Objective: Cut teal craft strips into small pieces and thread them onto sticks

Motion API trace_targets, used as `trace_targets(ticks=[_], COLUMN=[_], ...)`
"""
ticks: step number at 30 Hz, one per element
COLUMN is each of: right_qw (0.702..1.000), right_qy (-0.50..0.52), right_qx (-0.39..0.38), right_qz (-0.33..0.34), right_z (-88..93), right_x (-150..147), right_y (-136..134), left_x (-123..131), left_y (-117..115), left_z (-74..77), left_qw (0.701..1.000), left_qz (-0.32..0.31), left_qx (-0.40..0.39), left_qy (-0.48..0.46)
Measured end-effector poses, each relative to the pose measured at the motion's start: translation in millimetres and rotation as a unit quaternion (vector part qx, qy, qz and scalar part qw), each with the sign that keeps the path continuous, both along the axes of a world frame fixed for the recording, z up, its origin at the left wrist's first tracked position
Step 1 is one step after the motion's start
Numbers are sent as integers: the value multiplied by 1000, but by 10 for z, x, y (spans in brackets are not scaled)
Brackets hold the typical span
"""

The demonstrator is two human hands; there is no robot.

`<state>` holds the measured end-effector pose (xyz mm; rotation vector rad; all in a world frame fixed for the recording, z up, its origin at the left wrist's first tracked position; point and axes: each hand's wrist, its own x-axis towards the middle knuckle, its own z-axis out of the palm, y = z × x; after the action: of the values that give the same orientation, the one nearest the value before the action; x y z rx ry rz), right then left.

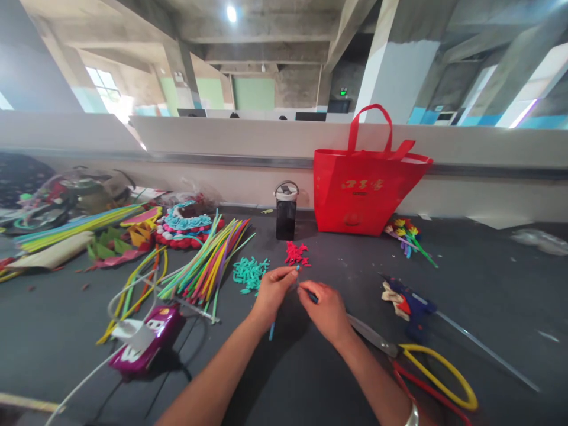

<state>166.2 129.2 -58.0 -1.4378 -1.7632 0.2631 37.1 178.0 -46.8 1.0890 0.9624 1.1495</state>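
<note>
1 head-worn camera gives the whole view, looking forward and down across the desk point(497, 296) from the wearer's side. The left hand point(273, 290) and right hand point(327, 307) sit near the middle, fairly close to the lens; beyond, the wide view reaches over the partition point(231, 136) to the ceiling point(266, 32).

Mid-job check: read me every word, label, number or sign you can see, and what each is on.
No text is sharp enough to quote.
Gold lettering on the red bag: too blurred.
Smaller dark line beneath it: too small.
Green sign in the background: too small.
</note>
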Motion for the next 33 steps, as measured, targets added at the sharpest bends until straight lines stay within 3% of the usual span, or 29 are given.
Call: trace_targets(ticks=[3,6,10,14,20,33], right_qw=[999,997,997,989,964,986], right_qy=[-36,-39,11,146,254,161], right_qx=[18,52,57,2,-79,-28], right_qz=[-17,-47,-56,-32,6,20], right_z=[54,103,135,106,44,18], right_x=[41,108,190,213,160,133], right_y=[-2,7,30,63,92,56], left_x=[4,-6,-12,0,-7,-85], left_y=[34,32,-35,-85,-50,21], left_z=[-19,-5,53,102,57,30], left_qw=[993,985,981,983,974,956], left_qz=[7,-52,-142,-184,-170,-158], left_qx=[81,107,75,-10,-104,-182], left_qy=[86,129,111,9,-111,-166])
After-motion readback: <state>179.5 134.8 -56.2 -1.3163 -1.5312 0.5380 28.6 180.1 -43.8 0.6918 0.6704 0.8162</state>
